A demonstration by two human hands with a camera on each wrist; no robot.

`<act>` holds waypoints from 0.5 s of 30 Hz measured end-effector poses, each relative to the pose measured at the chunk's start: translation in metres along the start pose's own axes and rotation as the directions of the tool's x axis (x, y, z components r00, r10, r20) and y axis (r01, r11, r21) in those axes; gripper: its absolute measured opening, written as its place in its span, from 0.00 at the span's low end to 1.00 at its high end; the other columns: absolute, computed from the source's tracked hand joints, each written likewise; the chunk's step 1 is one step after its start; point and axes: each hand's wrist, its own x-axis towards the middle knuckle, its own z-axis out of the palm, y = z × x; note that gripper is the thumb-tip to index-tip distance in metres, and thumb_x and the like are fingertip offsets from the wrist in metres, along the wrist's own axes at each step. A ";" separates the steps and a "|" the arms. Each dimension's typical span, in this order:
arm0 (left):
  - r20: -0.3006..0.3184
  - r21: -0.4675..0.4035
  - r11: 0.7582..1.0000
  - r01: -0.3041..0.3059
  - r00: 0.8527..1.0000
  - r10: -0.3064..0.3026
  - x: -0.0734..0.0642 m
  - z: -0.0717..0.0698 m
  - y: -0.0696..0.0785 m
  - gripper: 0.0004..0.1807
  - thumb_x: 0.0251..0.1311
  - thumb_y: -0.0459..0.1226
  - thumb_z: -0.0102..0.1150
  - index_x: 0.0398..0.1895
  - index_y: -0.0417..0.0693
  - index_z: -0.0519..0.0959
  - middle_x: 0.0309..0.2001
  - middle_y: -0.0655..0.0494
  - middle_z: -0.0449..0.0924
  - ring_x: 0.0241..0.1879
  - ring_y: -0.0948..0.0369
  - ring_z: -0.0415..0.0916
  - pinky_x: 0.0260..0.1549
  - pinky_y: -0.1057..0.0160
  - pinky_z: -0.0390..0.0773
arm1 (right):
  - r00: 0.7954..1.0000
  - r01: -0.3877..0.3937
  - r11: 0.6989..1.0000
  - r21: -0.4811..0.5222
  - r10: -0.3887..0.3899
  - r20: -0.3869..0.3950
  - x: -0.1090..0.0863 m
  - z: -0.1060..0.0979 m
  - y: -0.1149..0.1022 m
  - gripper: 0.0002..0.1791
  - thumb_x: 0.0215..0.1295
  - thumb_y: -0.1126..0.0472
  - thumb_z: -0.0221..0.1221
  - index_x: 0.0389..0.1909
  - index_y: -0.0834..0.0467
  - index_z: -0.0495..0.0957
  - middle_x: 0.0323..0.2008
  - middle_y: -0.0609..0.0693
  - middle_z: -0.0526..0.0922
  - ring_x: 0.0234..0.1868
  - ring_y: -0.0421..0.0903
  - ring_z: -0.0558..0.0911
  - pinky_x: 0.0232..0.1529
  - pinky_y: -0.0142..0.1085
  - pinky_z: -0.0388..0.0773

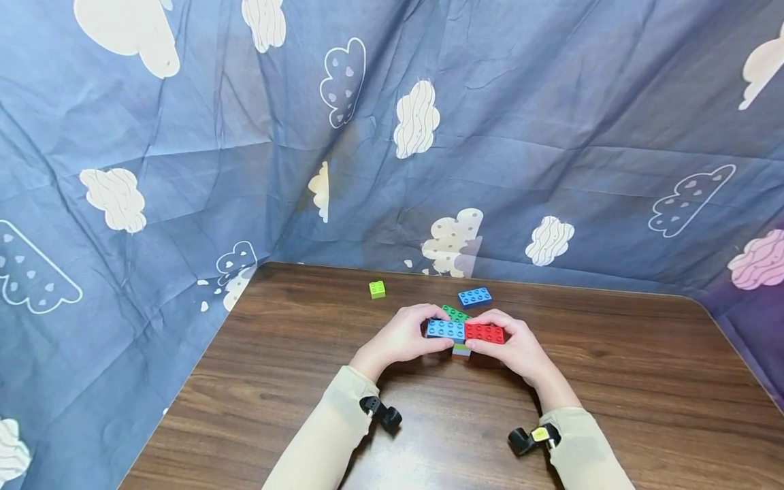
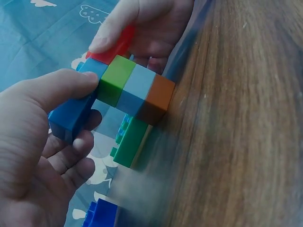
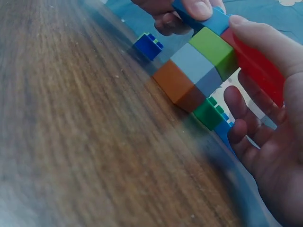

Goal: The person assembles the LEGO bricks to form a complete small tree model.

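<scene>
Head view: a cloud-printed cloth (image 1: 367, 184) hangs beyond the left and far sides of a brown table (image 1: 441, 422).
Left hand (image 1: 401, 333): thumb near, fingers far, gripping the blue brick (image 1: 446, 330).
Right hand (image 1: 523, 350): pinching the red brick (image 1: 485, 333) the same way, at matching height.
Blue and red: end to end over the column (image 2: 136, 90), blue left, red right. I can't tell whether they are pressed home; I'd keep both level and push straight down with equal force from each side.
Column: orange layer (image 3: 177, 87) lowest, pale layer (image 3: 196, 64) between, lime layer (image 3: 213, 45) uppermost. So narrow a stem could tip under a lopsided push, I'd judge.
Green brick (image 2: 130, 144): just far of the column; best keep fingertips off it.
Spare blue (image 1: 474, 297): farther back, loose.
Lime cube (image 1: 376, 290): far left, well apart.
</scene>
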 end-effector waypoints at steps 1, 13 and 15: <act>0.000 0.002 1.000 -0.008 1.000 0.008 0.000 0.000 0.000 0.18 0.66 0.45 0.78 0.54 0.51 0.85 0.51 0.59 0.87 0.48 0.65 0.80 0.53 0.67 0.80 | 1.000 0.009 1.000 -0.002 -0.009 -0.005 0.000 0.000 0.001 0.19 0.65 0.64 0.77 0.56 0.55 0.89 0.52 0.51 0.87 0.49 0.45 0.84 0.45 0.34 0.83; 0.016 0.017 1.000 0.007 1.000 -0.007 0.001 0.001 0.004 0.19 0.67 0.45 0.78 0.56 0.50 0.86 0.53 0.58 0.88 0.49 0.65 0.80 0.54 0.67 0.80 | 1.000 -0.016 0.998 0.068 0.016 -0.008 -0.002 0.000 0.006 0.19 0.65 0.66 0.77 0.57 0.58 0.87 0.54 0.49 0.87 0.50 0.45 0.84 0.47 0.34 0.84; 0.019 0.022 1.000 0.016 1.000 -0.016 0.001 0.002 0.005 0.19 0.67 0.46 0.78 0.56 0.51 0.86 0.53 0.59 0.88 0.50 0.66 0.81 0.55 0.68 0.80 | 0.999 -0.041 0.996 0.082 0.041 0.000 -0.003 -0.001 0.007 0.21 0.64 0.66 0.77 0.57 0.58 0.86 0.55 0.50 0.87 0.50 0.46 0.85 0.47 0.35 0.85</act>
